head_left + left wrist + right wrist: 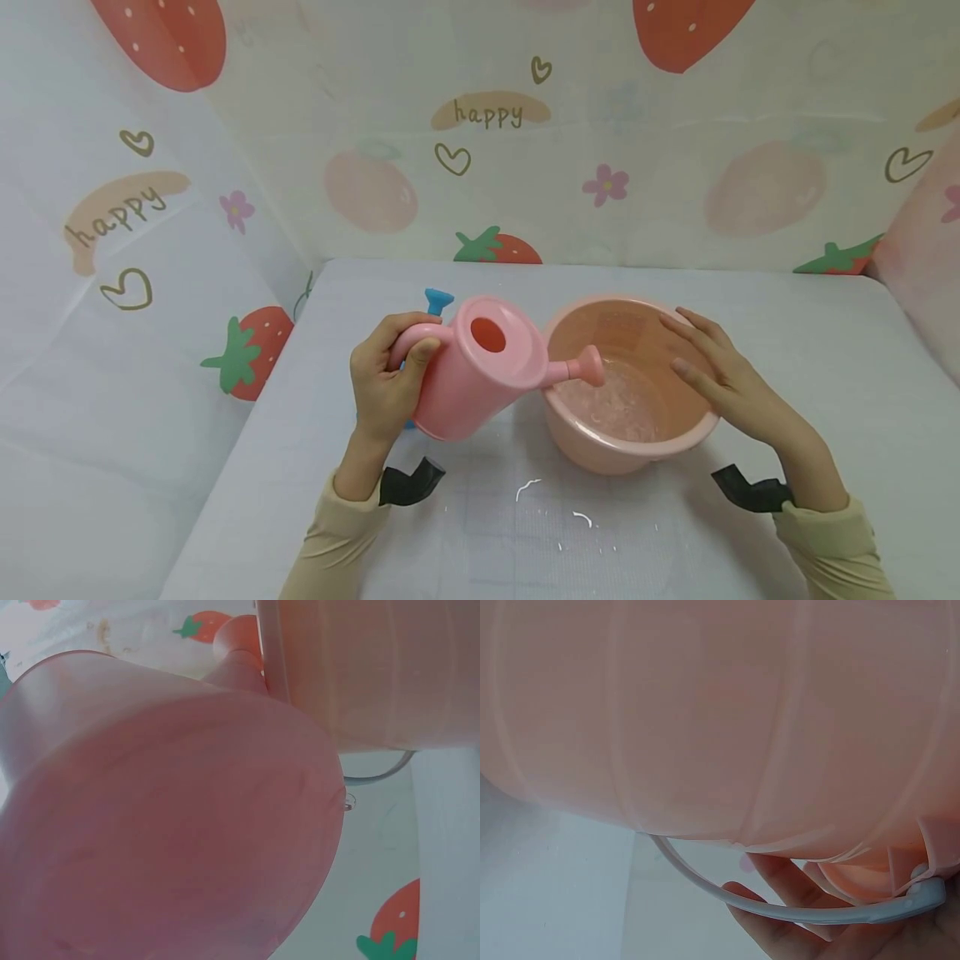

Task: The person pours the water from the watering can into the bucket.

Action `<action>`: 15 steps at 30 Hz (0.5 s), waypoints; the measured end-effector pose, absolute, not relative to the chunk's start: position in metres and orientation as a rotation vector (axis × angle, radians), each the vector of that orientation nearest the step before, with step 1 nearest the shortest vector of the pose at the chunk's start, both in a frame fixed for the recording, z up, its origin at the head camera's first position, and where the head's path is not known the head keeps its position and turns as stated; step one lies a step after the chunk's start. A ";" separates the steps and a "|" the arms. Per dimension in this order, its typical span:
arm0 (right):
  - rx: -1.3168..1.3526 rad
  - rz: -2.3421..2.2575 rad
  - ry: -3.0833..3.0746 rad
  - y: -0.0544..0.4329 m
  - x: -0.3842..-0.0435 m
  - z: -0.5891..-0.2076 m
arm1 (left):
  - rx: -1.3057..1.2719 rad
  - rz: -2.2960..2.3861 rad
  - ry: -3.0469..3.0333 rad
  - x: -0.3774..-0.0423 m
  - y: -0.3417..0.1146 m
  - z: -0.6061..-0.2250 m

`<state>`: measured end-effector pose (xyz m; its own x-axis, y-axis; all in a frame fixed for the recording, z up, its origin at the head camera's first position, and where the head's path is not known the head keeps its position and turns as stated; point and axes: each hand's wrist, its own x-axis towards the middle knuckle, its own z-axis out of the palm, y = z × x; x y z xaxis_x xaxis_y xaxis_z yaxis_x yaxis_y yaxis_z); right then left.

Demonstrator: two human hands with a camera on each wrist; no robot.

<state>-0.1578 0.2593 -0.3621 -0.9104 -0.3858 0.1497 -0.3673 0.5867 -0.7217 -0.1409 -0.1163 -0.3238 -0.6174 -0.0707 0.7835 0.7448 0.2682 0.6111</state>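
The left hand (384, 383) grips a pink watering can (465, 392) by its handle, fingers wrapped round it and thumb pressed along the near side. The can is held up off the table (847, 358) and tilted to the right, its round filling hole (487, 335) facing up. Its spout (557, 373) crosses the left rim of a pink bucket (600, 454), so that the flared rose (590, 366) sits over the inside. In the left wrist view the can's base fills much of the frame, with a clear droplet (350, 802) at its edge.

The bucket stands upright on the table, right of the can, with rippled water (622, 408) in the bottom. The right hand (738, 392) rests at the bucket's right rim, fingers fairly straight and spread, thumb reaching over the inside. From the right wrist, some of its fingers show outside the wall, beside the bucket's grey carrying handle (832, 913).

A blue object (438, 301), mostly hidden, lies behind the can on the left. Wet streaks (582, 518) glint on the near part of the table. A pale backdrop (660, 217) printed with strawberries, hearts and flowers rises at the far side.
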 end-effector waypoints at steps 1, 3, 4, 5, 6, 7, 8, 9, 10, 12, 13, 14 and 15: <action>-0.658 -1.253 2.778 0.259 -0.158 -0.362 | -0.614 -1.428 -1.815 -0.141 -0.116 -0.324; -0.653 -1.251 2.776 0.259 -0.158 -0.362 | -0.615 -1.427 -1.815 -0.141 -0.117 -0.324; -0.653 -1.252 2.777 0.260 -0.158 -0.362 | -0.617 -1.427 -1.814 -0.141 -0.117 -0.324; -0.653 -1.251 2.777 0.260 -0.158 -0.362 | -0.615 -1.423 -1.820 -0.141 -0.117 -0.324; -0.654 -1.250 2.777 0.260 -0.158 -0.362 | -0.614 -1.423 -1.821 -0.141 -0.117 -0.324; -0.654 -1.251 2.776 0.260 -0.158 -0.362 | -0.612 -1.424 -1.823 -0.141 -0.117 -0.324; -0.654 -1.251 2.776 0.260 -0.158 -0.362 | -0.611 -1.426 -1.824 -0.141 -0.117 -0.324; -0.655 -1.252 2.777 0.260 -0.158 -0.362 | -0.611 -1.427 -1.826 -0.141 -0.117 -0.324; -0.654 -1.251 2.777 0.260 -0.158 -0.362 | -0.610 -1.430 -1.828 -0.141 -0.117 -0.324; -0.654 -1.248 2.778 0.260 -0.158 -0.362 | -0.610 -1.428 -1.833 -0.140 -0.117 -0.324; -0.654 -1.248 2.779 0.260 -0.158 -0.362 | -0.611 -1.426 -1.837 -0.140 -0.118 -0.324; -0.655 -1.246 2.780 0.260 -0.158 -0.362 | -0.614 -1.425 -1.838 -0.140 -0.118 -0.324; -0.656 -1.247 2.780 0.260 -0.158 -0.362 | -0.616 -1.423 -1.840 -0.140 -0.118 -0.324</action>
<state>-0.1582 0.2599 -0.3625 -0.9111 -0.3854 0.1460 -0.3654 0.5914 -0.7189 -0.1398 -0.1177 -0.3237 -0.6273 -0.0560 0.7768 0.7378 0.2765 0.6158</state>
